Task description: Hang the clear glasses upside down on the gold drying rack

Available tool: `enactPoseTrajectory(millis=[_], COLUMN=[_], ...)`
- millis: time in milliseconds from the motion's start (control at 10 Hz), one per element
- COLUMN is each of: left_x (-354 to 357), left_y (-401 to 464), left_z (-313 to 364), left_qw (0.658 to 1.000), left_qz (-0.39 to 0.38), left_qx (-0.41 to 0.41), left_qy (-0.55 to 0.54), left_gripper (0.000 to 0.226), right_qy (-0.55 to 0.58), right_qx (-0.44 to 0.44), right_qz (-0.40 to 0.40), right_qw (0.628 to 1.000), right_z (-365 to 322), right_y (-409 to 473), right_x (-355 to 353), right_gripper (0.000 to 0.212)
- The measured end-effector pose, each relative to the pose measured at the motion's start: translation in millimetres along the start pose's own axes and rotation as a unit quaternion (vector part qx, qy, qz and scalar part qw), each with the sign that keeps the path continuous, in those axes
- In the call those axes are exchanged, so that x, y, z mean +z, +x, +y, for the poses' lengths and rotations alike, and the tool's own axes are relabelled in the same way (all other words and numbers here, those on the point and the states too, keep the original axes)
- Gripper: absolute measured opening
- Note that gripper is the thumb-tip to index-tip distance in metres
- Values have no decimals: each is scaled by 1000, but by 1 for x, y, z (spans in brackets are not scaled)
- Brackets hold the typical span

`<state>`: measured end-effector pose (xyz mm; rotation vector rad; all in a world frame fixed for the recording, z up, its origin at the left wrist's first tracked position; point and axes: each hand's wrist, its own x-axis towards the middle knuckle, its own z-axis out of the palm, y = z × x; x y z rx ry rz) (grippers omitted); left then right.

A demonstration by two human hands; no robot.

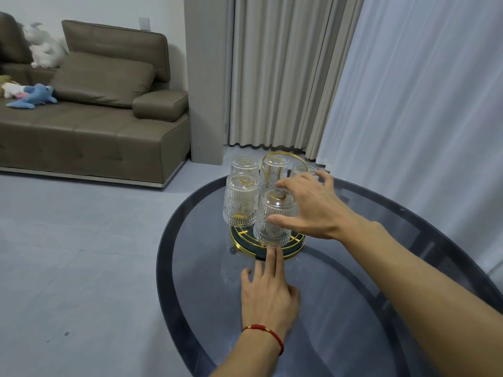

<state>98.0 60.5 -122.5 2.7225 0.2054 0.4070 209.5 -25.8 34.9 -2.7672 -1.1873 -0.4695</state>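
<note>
The gold drying rack with a round dark base stands at the far side of the glass table. Several clear ribbed glasses hang upside down on its pegs. The front glass is nearest me, with another glass to its left. My right hand is spread beside the front glass, thumb against its side and fingers over its top, not closed around it. My left hand lies flat on the table, fingertips touching the rack's base rim. The back right glass is partly hidden by my right hand.
The oval table has a dark rim, and the rack sits near its far edge. A brown sofa with plush toys stands at the left across the grey floor. Curtains hang behind the table.
</note>
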Motion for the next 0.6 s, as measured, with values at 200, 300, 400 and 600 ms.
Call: enactPoseTrajectory(millis=[200,300,400,600], left_x=[2,1,0,-15], left_y=[0,0,-2,-10], left_z=[0,0,0,0], left_qw=[1000,1000,1000,999], left_qz=[-1,5,-2,-16], left_qx=[3,3,5,48], left_qy=[12,11,0,12], left_gripper=[80,80,78,69], right_qy=[1,-2,-2,34], right_qx=[6,8,10,-1], right_qz=[-1,0,-2,62], right_qw=[1000,1000,1000,998], right_z=[-1,-1,-2,-9], right_y=[-4,-7,-10,-42], right_x=[3,4,4,-1], right_gripper=[89,89,85,78])
